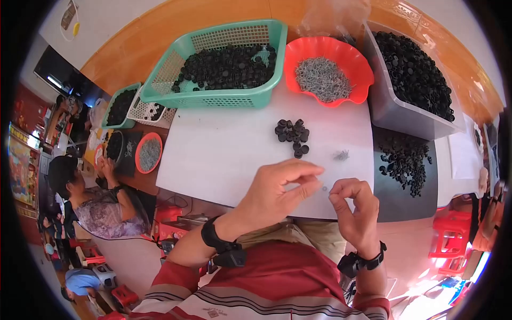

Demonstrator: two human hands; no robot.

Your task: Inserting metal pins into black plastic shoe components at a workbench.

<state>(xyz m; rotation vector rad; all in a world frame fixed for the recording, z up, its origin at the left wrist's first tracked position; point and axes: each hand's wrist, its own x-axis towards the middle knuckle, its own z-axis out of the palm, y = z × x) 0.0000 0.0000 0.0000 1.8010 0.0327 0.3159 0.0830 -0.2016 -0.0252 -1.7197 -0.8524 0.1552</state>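
Observation:
My left hand (pixel 280 188) hovers over the front of the white tabletop, thumb and forefinger apart with nothing seen between them. Close beside it, my right hand (pixel 356 205) has its thumb and forefinger drawn together; whatever is in that pinch is too small to make out. A tiny greyish piece (pixel 324 188) shows between the two hands. Beyond my left hand lies a cluster of small round black plastic parts (pixel 290 133). A little heap of thin silver metal pins or screws (pixel 341 155) sits just past my right hand.
Along the back stand a green basket (pixel 213 100) of black parts, a red scalloped bowl (pixel 364 72) of metal pieces and a clear bin (pixel 421 118) of black parts. More black parts (pixel 406 162) lie on a dark board at right. Another person (pixel 101 205) works at left.

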